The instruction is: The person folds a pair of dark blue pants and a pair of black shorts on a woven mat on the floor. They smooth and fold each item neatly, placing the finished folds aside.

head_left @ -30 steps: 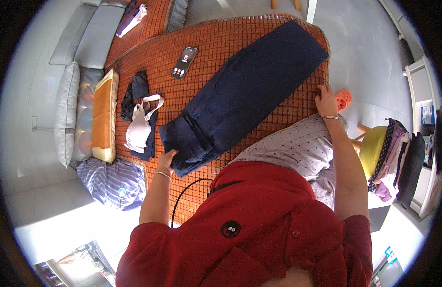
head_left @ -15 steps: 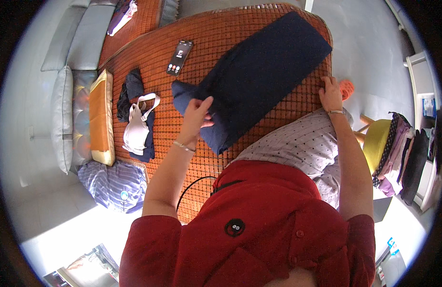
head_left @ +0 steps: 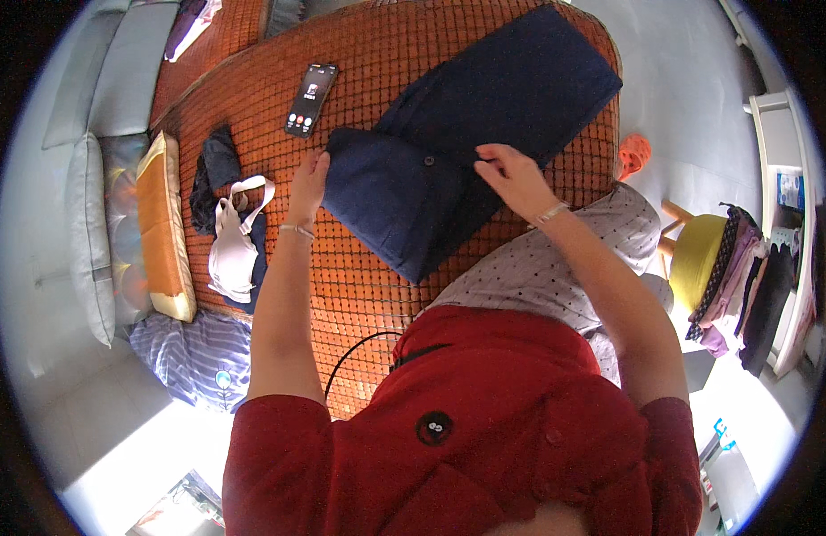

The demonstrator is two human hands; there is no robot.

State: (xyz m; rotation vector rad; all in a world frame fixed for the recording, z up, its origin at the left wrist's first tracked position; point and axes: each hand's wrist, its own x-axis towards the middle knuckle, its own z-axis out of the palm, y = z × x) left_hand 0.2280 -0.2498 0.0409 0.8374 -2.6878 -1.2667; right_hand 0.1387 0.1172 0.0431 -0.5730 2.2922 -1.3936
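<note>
Navy trousers [head_left: 520,98] lie folded lengthwise on the brown woven mat [head_left: 368,304], their near left part turned over so that a button [head_left: 429,161] shows on top. My left hand [head_left: 307,188] is at the left edge of this turned-over part, its fingers closed on the cloth there. Over the middle of the trousers is my right hand [head_left: 520,181], to the right of the button. Its fingers are bent and apart, with nothing visible between them.
A phone [head_left: 311,100] lies beyond my left hand. To the left are a pale bra [head_left: 234,255], dark clothing [head_left: 218,161], a gold-edged cushion [head_left: 167,232] and a striped blue cloth [head_left: 194,353]. A yellow stool [head_left: 699,263] with clothes stands at the right.
The near left part of the trousers has been spread and turned, showing the button. My left hand moved left to its edge; my right hand came from the mat's right edge onto the trousers.
</note>
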